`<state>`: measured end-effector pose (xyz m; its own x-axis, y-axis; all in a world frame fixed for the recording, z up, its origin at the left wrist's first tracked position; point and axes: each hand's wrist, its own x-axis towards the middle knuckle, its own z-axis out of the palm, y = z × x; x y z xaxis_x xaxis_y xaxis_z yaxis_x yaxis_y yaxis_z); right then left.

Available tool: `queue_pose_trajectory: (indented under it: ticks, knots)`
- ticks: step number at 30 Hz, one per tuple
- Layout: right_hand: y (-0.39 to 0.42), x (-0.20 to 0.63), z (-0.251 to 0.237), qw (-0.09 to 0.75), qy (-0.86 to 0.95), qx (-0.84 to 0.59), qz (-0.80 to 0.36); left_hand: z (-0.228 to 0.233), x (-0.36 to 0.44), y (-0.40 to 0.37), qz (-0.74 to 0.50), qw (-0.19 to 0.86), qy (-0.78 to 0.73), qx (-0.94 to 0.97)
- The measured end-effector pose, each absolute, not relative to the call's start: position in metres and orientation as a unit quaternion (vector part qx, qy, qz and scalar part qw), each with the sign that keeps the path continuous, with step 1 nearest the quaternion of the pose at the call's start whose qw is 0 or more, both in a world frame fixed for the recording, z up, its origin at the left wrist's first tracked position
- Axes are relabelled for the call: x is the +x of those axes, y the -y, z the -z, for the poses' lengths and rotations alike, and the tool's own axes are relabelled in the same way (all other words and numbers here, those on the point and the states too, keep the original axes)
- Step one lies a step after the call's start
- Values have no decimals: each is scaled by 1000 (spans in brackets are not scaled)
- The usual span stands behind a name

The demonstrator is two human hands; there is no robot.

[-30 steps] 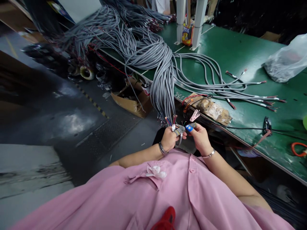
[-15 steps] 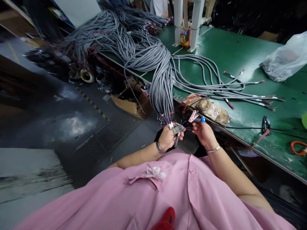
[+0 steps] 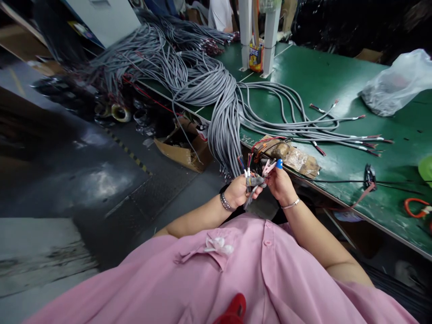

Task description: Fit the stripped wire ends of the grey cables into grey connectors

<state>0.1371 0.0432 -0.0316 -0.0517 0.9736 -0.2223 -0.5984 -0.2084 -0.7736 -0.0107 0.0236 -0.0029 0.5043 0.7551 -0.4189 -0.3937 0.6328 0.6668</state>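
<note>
Both hands are raised in front of the pink shirt (image 3: 256, 274), just off the near edge of the green surface (image 3: 324, 76). The left hand (image 3: 238, 192) is closed around the end of a grey cable (image 3: 254, 181), with coloured wires (image 3: 245, 163) fanning upward from the fist. The right hand (image 3: 279, 183) pinches the same cable end from the other side; one fingertip wears a blue cover (image 3: 279, 164), and a pink clip (image 3: 267, 167) sits against these fingers.

A thick cable bundle (image 3: 222, 117) hangs over the surface edge directly above the hands. Behind the hands, on the surface edge, lies a brown taped block (image 3: 293, 155). Loose cables (image 3: 303, 123) spread rightward across the surface. A clear plastic bag (image 3: 394, 85) rests at the far right. A cardboard box (image 3: 182, 148) sits on the floor left of the bundle.
</note>
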Motion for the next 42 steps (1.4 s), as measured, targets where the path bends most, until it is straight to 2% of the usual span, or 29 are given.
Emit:
queue_pose_trajectory:
  ticks: [3, 8, 14, 18, 21, 26, 33, 39, 42]
  knots:
    - [-48, 134, 28, 581, 181, -341, -716, 6, -8, -25, -340, 836, -357, 241]
    - [-49, 128, 23, 603, 171, -347, -698, 11, -5, -25, -339, 836, -366, 228]
    - [-43, 135, 28, 559, 201, -354, -723, 11, -6, -18, -360, 807, -398, 246]
    - [-36, 143, 24, 518, 200, -337, -760, 4, -5, -2, -408, 768, -403, 286]
    - [-32, 144, 19, 519, 187, -334, -764, -1, -2, 8, -453, 725, -408, 319]
    - [-32, 143, 15, 543, 192, -348, -740, -6, 4, 11, -498, 663, -440, 346]
    - [-33, 139, 17, 530, 262, -379, -712, -4, 10, 5, -503, 649, -451, 349]
    - [-33, 139, 22, 605, 349, -474, -536, -3, 10, 3, -497, 651, -459, 345]
    - [-36, 139, 23, 597, 354, -466, -549, -1, 10, 2, -494, 648, -460, 354]
